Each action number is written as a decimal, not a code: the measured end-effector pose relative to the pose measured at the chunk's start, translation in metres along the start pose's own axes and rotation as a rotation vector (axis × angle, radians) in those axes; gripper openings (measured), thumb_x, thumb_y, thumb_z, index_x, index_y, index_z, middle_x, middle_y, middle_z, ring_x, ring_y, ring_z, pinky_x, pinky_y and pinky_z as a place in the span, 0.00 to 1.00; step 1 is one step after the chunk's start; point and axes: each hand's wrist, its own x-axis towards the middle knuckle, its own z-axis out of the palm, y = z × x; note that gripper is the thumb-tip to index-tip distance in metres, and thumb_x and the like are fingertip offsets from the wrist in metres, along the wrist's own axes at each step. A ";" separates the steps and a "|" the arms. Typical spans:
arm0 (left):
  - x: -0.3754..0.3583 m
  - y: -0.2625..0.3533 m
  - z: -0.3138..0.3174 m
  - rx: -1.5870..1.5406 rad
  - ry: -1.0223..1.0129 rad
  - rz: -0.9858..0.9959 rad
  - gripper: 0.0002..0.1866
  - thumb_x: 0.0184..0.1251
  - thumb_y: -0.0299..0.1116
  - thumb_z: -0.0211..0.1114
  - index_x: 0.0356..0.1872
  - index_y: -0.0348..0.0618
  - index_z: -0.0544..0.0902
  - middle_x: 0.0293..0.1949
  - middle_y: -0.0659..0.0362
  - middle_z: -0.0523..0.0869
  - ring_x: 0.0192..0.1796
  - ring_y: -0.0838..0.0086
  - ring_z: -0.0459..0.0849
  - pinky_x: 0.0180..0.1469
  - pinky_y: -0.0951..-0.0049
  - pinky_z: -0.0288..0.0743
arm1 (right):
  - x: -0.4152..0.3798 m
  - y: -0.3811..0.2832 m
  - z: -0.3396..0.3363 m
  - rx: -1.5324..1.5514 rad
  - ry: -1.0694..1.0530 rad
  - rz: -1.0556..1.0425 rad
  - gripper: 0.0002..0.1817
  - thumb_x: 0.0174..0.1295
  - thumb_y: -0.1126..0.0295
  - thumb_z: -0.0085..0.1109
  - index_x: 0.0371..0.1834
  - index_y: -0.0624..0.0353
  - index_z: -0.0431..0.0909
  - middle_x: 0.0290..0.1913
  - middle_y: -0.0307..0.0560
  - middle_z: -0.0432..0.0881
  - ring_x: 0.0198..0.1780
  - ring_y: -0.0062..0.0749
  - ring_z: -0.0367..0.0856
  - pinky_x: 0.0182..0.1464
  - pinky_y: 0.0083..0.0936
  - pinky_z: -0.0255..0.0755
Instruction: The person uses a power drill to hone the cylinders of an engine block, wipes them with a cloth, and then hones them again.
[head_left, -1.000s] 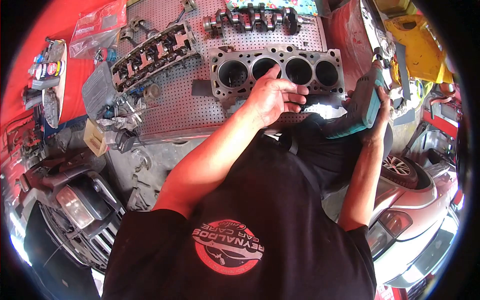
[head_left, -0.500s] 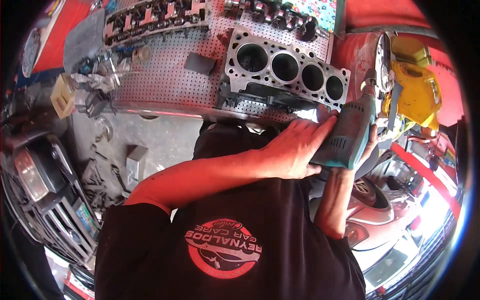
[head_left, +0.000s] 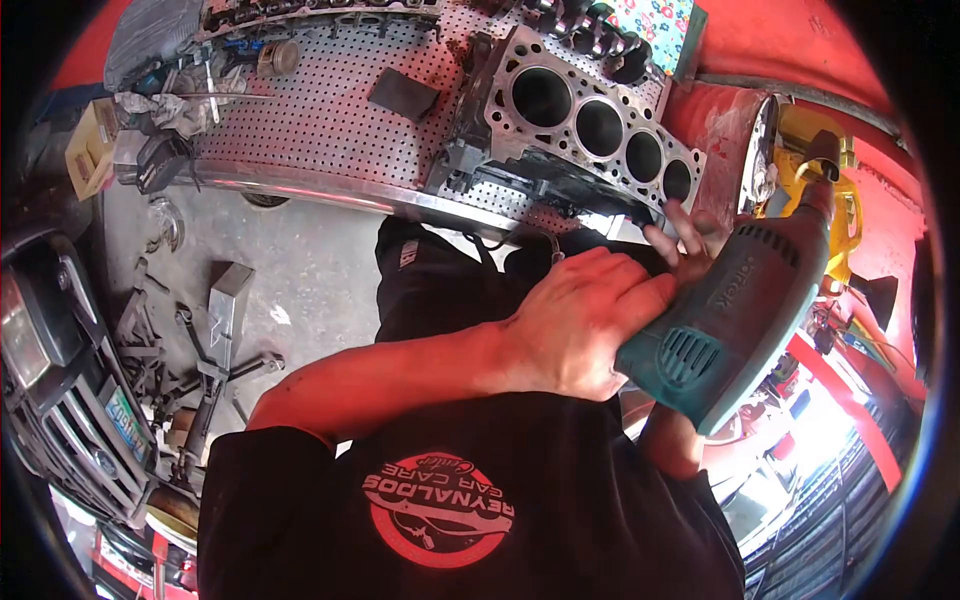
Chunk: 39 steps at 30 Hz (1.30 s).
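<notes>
A teal power drill (head_left: pixel 740 310) is raised close to the camera, its chuck end (head_left: pixel 820 165) towards the upper right. My left hand (head_left: pixel 590 325) is closed against the drill's near left side, fingers bent; the drill's handle is hidden. My right hand (head_left: pixel 688 245) lies mostly behind the drill, with its slightly blurred fingers stretched out and apart beyond the tool's left edge. Just past those fingers stands a bare engine block (head_left: pixel 625 165) with several cylinder bores, resting on the perforated metal bench (head_left: pixel 330 140).
A crankshaft (head_left: pixel 600 40) and a cylinder head (head_left: pixel 320 12) lie along the bench's far side. A dark square pad (head_left: pixel 403 95) and a piston (head_left: pixel 278 58) are on the bench. Metal parts (head_left: pixel 215 350) litter the floor at left, near a vehicle grille (head_left: pixel 85 400). A yellow container (head_left: pixel 845 220) stands at right.
The drill has come closer to the camera and shifted right. My right fingers now show left of the drill, stretched out. The view has also shifted, so the bench sits higher.
</notes>
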 end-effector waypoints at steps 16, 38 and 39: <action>-0.017 0.022 -0.013 0.009 -0.133 -0.012 0.42 0.31 0.36 0.76 0.58 0.30 0.81 0.42 0.51 0.83 0.44 0.56 0.83 0.48 0.58 0.76 | 0.122 0.058 -0.055 -2.247 0.245 0.406 0.29 0.58 0.45 0.67 0.53 0.55 0.84 0.39 0.58 0.91 0.45 0.59 0.90 0.51 0.50 0.82; 0.042 0.096 -0.128 0.078 -0.417 -0.653 0.24 0.54 0.24 0.72 0.55 0.39 0.83 0.43 0.60 0.89 0.46 0.77 0.87 0.51 0.69 0.80 | 0.027 0.044 0.096 -1.513 0.464 -0.916 0.41 0.47 0.66 0.78 0.67 0.54 0.68 0.63 0.54 0.73 0.64 0.46 0.74 0.67 0.48 0.69; 0.044 0.103 -0.134 -0.003 -0.346 -0.750 0.24 0.52 0.21 0.73 0.55 0.39 0.83 0.43 0.60 0.89 0.46 0.78 0.86 0.51 0.71 0.80 | 0.045 0.048 0.105 -1.451 0.444 -0.946 0.38 0.48 0.66 0.76 0.65 0.52 0.71 0.61 0.52 0.74 0.62 0.46 0.75 0.66 0.49 0.70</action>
